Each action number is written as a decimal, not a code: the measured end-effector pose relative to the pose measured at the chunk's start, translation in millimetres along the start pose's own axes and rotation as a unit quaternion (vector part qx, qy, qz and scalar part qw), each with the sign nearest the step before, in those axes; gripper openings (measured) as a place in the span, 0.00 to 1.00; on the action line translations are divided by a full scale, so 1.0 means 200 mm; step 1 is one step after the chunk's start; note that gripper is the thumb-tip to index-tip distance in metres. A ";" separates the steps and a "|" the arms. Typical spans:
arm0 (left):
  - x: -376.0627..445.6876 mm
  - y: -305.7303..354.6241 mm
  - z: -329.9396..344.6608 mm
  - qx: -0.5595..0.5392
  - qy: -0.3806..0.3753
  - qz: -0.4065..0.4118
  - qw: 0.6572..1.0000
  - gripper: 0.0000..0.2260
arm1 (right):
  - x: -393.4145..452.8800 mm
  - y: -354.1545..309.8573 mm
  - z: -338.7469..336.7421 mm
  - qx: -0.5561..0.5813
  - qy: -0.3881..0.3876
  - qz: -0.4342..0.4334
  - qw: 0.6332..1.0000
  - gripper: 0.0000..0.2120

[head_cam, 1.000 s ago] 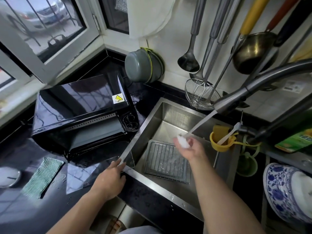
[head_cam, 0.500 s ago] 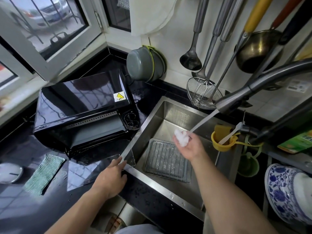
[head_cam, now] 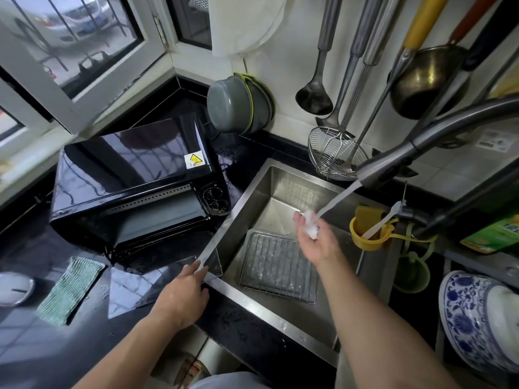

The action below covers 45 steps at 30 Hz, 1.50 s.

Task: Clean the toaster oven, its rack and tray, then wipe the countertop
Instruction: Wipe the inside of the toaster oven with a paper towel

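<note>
A person stands at a kitchen sink (head_cam: 254,189), seen from above. The right hand (head_cam: 314,238) is raised over the basin, palm up, its grip loosely curled round a small white wad (head_cam: 310,227) that looks like wet paper or cloth. A stream of water (head_cam: 338,199) from the tap (head_cam: 393,157), up and to the right of that hand, lands on the wad.

Directly below the right hand, a wire rack (head_cam: 278,266) lies flat on the sink floor; whether a tray lies under it cannot be told.

The left hand (head_cam: 182,297) rests at the near left corner of the sink rim, fingers bent, their tips touching the metal edge; the grip holds nothing.

Just beyond the left hand, on the black worktop (head_cam: 42,349), stands a black toaster oven (head_cam: 132,175) with its glass door (head_cam: 146,279) folded down flat toward the person. To the left of that hand lies a green cloth (head_cam: 70,289), and further left a round white object (head_cam: 14,287) at the frame edge.

To the right of the right hand, a yellow cup (head_cam: 365,237) hangs at the sink's side holding a sponge and a white brush. Ladles and a wire skimmer (head_cam: 334,153) hang on the tiled wall behind. A blue and white bowl (head_cam: 477,318) sits at far right.
</note>
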<state>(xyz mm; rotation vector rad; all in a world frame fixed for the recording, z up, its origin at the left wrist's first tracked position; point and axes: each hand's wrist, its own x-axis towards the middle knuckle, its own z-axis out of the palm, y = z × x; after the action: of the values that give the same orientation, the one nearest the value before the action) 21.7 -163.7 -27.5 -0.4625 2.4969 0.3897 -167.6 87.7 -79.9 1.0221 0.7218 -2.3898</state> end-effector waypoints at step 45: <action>-0.03 0.06 0.03 0.078 -0.002 0.001 0.997 0.32 | -0.37 0.12 0.04 -0.282 -0.078 -0.006 0.956 0.23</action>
<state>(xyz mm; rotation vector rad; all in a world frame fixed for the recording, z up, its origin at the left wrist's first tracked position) 24.0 -149.5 -26.2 -0.3959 2.4998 0.1942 -110.6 79.2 -26.0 0.5821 1.2506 -2.0474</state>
